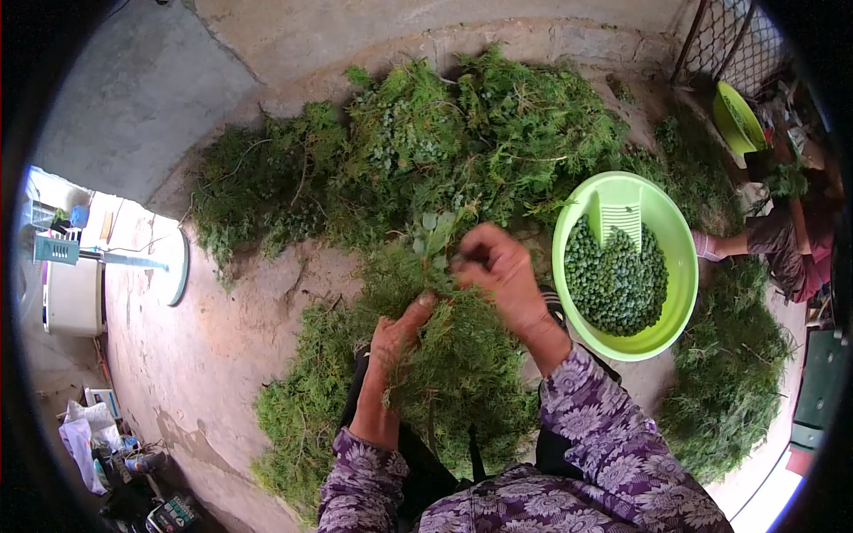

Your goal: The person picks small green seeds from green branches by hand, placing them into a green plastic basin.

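My left hand (400,338) is closed round a leafy green branch (453,355), which hangs down over my lap. At the upper end of that branch, near some pale green berries (435,233), my right hand (502,271) has its fingers curled and pressed together; what lies between the fingertips is too small and blurred to tell. Just right of my right hand stands a light green basin (682,266) with a ribbed washboard part, holding many round green berries (617,289).
A long heap of green branches (489,133) lies ahead on the concrete floor (213,355), with more cuttings (729,382) at the right. Another person (791,231) sits at the far right beside a second green basin (737,118). A white fan (173,266) stands left.
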Demonstrator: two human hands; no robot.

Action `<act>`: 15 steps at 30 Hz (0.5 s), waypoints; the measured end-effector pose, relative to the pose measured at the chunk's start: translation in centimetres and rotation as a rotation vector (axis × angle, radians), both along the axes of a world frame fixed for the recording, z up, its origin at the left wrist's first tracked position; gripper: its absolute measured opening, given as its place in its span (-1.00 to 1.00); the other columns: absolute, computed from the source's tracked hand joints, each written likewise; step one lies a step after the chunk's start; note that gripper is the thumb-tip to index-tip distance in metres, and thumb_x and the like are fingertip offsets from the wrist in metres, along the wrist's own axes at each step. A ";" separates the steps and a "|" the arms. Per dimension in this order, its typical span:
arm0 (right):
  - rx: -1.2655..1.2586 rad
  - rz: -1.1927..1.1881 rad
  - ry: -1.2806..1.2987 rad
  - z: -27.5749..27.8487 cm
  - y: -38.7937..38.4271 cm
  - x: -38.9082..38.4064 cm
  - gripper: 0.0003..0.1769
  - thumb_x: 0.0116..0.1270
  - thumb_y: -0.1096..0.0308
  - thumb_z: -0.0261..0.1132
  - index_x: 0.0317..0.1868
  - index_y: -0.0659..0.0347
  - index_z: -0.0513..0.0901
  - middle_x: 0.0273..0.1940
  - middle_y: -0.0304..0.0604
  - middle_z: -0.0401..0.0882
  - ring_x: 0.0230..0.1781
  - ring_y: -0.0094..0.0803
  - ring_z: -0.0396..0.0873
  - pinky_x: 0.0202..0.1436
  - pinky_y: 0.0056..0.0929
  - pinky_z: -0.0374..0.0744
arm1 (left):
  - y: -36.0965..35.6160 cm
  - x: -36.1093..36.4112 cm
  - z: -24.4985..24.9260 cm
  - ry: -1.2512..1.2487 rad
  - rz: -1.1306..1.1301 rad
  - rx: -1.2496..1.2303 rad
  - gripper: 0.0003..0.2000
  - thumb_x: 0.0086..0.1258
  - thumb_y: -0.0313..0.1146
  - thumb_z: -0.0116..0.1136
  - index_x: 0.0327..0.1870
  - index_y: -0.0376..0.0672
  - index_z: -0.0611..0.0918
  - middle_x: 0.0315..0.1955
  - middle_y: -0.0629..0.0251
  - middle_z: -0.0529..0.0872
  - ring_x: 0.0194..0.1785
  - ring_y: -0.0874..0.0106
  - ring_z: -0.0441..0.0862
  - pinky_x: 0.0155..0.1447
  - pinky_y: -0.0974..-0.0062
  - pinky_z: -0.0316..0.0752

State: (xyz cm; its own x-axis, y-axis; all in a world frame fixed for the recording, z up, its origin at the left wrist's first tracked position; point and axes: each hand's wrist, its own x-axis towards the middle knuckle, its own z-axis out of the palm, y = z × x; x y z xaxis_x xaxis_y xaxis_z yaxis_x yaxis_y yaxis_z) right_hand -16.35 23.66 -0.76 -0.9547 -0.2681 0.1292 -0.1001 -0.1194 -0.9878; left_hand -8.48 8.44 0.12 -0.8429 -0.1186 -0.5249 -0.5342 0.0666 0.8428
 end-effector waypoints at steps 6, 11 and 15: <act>-0.719 -0.010 -0.504 0.3 2.7 -2.5 -0.91 0.07 0.53 0.11 -0.36 0.24 0.41 -0.47 -0.22 0.43 -0.55 -0.54 0.38 -0.47 -0.55 0.43 | -0.8 2.0 -2.0 -0.027 0.316 0.794 -0.47 0.34 -0.05 -0.29 0.12 -0.34 0.36 0.01 0.11 0.44 -0.08 0.34 0.46 -0.10 0.39 0.39; -0.642 0.119 -0.561 1.6 2.4 -1.8 -0.78 0.06 0.36 0.16 -0.26 0.17 0.39 -0.34 -0.20 0.44 -0.55 -0.54 0.38 -0.53 -0.59 0.37 | -3.0 2.6 -6.0 -0.010 0.109 1.388 -0.49 0.35 -0.11 -0.40 0.16 -0.35 0.28 -0.03 0.07 0.46 -0.12 0.29 0.47 -0.18 0.36 0.39; -0.725 0.178 -0.605 1.0 2.9 -2.1 -0.85 0.16 0.39 0.13 -0.27 0.21 0.39 -0.41 -0.20 0.47 -0.52 -0.54 0.42 -0.54 -0.63 0.40 | -1.8 2.2 -3.5 0.132 -0.058 0.325 -0.51 0.37 -0.12 -0.47 0.16 -0.29 0.27 -0.13 0.15 0.48 -0.26 0.35 0.45 -0.22 0.40 0.39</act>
